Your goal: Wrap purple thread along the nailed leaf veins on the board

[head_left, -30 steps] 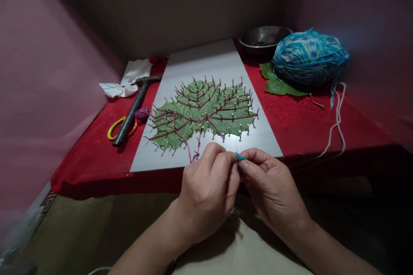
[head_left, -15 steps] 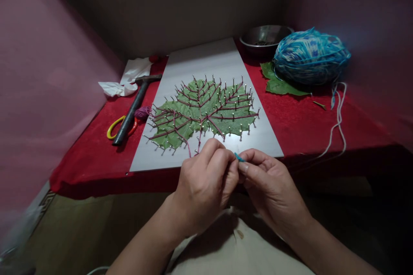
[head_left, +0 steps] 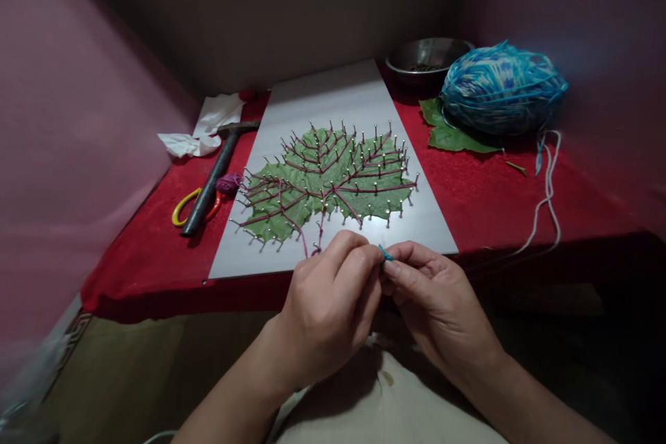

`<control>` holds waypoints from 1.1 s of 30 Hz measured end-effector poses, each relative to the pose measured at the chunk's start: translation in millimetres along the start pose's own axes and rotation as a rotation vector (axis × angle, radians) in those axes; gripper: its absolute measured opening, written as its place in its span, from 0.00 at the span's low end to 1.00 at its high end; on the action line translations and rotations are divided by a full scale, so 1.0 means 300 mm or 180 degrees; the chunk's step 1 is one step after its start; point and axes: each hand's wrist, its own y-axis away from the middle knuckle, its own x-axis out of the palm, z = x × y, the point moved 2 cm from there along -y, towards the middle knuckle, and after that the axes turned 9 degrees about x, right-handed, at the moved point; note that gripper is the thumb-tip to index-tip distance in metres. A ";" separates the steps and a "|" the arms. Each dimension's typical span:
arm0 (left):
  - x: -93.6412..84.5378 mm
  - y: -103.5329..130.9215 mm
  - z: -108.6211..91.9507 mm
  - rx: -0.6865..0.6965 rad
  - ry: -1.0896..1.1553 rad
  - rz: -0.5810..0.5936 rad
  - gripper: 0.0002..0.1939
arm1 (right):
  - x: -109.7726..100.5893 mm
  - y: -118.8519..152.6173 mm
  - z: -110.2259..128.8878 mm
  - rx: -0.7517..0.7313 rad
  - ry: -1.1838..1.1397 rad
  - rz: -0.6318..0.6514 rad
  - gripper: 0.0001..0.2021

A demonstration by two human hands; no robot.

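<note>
Both hands meet just in front of the board's near edge. My right hand (head_left: 434, 291) pinches a short bit of blue yarn (head_left: 386, 254) between thumb and forefinger. My left hand (head_left: 330, 298) is closed right beside it, its fingertips at the same yarn and partly hidden. Beyond them a green leaf (head_left: 336, 180) lies on the white board (head_left: 322, 94). Several nails ring the leaf and follow its veins, with purple yarn (head_left: 364, 189) strung between them. A loose purple end hangs near my left hand.
A hammer (head_left: 211, 180) lies over scissors (head_left: 186, 207), near a small purple yarn ball (head_left: 229, 182) and white paper (head_left: 190, 144). At right, a big blue-and-white yarn skein (head_left: 502, 90) rests on another leaf (head_left: 458, 137), before a metal bowl (head_left: 429, 59). Red cloth (head_left: 447, 187) covers the table.
My left hand has turned slightly, and its fingers have shifted a little at the blue yarn. The right hand stays nearly still. The board and tools have not moved.
</note>
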 end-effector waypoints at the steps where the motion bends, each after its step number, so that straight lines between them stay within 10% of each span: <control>1: -0.001 0.001 -0.002 0.0018 -0.0018 0.0007 0.06 | 0.000 0.000 0.000 -0.0012 -0.0001 -0.0013 0.09; 11: -0.005 0.001 -0.009 0.0052 -0.0180 -0.0187 0.08 | 0.002 0.008 0.004 -0.0123 0.0094 0.0047 0.07; 23: 0.006 0.021 -0.013 0.1095 -0.0720 -0.0088 0.12 | 0.021 0.008 0.011 -0.0004 -0.0058 -0.0036 0.10; 33: 0.027 0.027 0.006 0.0887 -0.0443 -0.0318 0.08 | 0.014 0.005 0.005 -0.0354 0.0223 -0.0272 0.11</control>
